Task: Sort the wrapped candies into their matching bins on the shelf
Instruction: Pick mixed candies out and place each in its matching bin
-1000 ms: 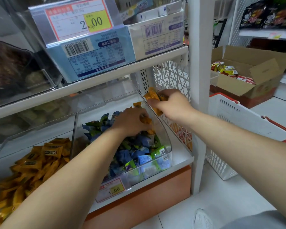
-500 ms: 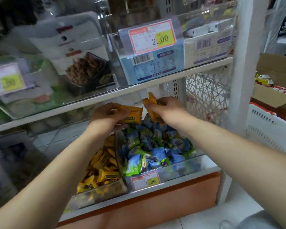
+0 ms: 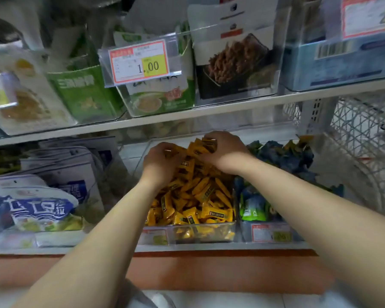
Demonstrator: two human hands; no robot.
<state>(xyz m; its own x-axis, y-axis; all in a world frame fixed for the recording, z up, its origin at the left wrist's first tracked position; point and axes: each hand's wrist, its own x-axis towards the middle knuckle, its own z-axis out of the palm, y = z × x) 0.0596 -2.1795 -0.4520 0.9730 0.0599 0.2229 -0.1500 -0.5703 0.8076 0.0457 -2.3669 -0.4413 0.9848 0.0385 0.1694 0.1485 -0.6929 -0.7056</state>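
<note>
While the left hand (image 3: 162,162) curls round yellow candies (image 3: 196,196) in their clear bin (image 3: 206,233), the right hand (image 3: 223,150) pinches a few more above the same pile. Blue-green candies (image 3: 282,158) fill the bin just beside it; the shelf board (image 3: 187,115) overhangs, and white bags (image 3: 38,203) crowd the left.

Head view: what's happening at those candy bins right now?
A person has both hands in the clear bin of yellow candies on the lower shelf. The left hand and right hand each grip a few yellow candies over the back of the pile, not yet let go. The neighbouring bin to the right holds blue and green candies.
</note>
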